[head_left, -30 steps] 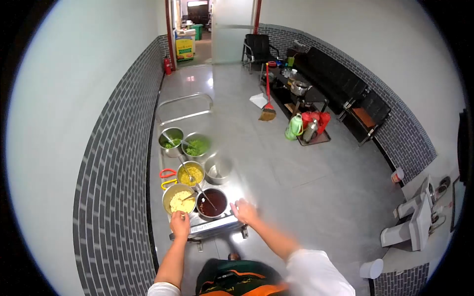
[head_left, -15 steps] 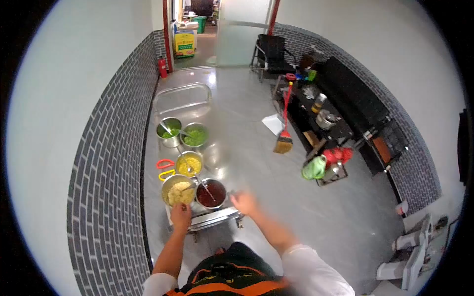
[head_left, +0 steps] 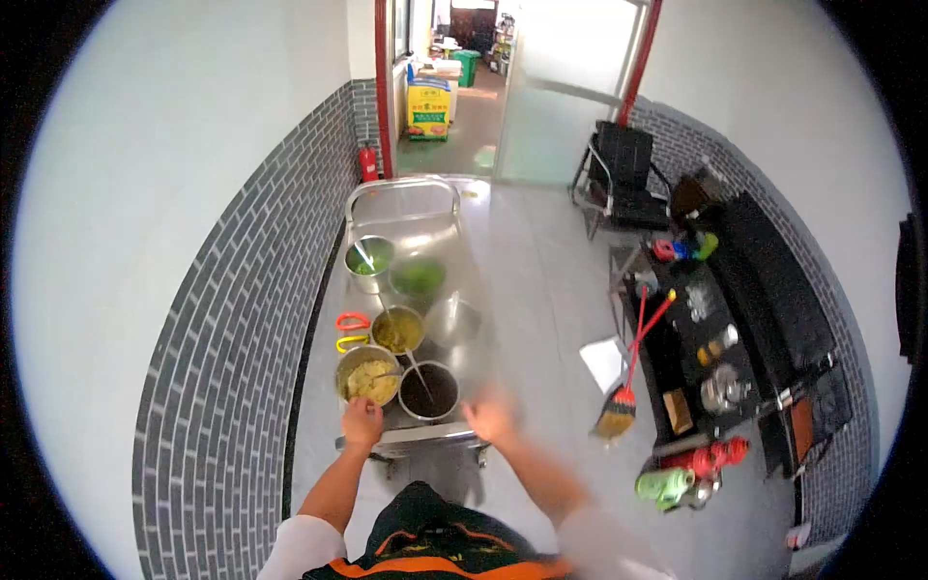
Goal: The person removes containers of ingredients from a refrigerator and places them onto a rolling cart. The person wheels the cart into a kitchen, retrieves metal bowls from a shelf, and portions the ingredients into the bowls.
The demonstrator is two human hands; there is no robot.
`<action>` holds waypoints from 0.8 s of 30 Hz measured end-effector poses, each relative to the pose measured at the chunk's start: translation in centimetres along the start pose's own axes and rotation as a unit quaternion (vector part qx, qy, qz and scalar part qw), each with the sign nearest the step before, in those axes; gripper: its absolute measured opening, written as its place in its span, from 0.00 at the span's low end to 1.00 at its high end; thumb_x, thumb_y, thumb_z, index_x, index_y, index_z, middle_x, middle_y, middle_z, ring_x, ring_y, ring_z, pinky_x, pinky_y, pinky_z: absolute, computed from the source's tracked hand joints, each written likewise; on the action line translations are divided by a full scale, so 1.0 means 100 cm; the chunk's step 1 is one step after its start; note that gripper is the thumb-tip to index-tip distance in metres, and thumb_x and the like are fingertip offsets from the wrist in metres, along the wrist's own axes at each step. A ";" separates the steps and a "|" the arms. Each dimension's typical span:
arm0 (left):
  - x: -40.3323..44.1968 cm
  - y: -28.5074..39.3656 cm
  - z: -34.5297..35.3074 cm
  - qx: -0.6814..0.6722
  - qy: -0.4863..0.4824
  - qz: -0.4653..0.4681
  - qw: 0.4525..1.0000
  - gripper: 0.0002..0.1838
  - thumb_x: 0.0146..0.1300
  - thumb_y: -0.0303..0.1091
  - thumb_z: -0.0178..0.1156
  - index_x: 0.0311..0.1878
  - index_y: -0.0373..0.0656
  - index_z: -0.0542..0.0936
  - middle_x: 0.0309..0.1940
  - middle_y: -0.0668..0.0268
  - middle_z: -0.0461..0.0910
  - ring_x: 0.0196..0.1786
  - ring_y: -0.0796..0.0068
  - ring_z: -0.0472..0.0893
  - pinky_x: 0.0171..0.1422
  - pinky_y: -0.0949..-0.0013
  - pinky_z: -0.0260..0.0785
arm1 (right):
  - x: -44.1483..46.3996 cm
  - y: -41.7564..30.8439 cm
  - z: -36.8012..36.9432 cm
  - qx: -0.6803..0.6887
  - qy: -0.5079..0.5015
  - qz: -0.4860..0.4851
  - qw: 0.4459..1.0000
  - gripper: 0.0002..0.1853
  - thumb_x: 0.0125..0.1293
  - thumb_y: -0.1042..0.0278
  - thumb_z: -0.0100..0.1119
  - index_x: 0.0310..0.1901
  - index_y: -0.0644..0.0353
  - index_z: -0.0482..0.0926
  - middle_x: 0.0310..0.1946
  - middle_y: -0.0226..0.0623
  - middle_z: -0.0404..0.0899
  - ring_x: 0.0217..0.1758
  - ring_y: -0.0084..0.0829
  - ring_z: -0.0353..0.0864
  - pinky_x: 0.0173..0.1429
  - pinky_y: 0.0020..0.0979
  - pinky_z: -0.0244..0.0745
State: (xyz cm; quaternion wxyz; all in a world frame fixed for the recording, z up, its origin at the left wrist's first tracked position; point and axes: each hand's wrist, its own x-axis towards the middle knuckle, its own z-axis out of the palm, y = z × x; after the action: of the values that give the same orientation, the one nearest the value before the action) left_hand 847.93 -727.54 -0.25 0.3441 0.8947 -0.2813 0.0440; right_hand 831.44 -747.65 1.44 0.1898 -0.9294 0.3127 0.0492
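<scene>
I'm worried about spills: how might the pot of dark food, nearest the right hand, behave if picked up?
The open-topped pot might spill its dark contents if tilted. Its smooth-looking metal should be stiff, perhaps slippery. The long utensil leaning out of it would probably swing or slide.

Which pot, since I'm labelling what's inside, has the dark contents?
The pot nearest the right hand, at the near end of the trolley. Its contents look nearly black; other pots show green food, yellowish food or bare metal.
</scene>
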 end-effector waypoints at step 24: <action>0.585 -0.141 0.216 0.069 0.000 -0.293 0.954 0.10 0.48 0.36 0.54 0.28 0.39 0.77 0.21 0.60 0.76 0.24 0.66 0.74 0.30 0.66 0.65 | 0.598 0.478 -0.119 -0.071 0.023 0.031 0.997 0.16 0.51 0.57 0.54 0.39 0.57 0.71 0.40 0.44 0.68 0.41 0.43 0.71 0.45 0.39 0.68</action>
State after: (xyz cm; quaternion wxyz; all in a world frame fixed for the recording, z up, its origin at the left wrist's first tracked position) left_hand 901.97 -760.52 -9.09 0.2796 0.9593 -0.0031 -0.0398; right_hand 850.28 -820.91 -15.52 0.1145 -0.9311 0.3417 0.0559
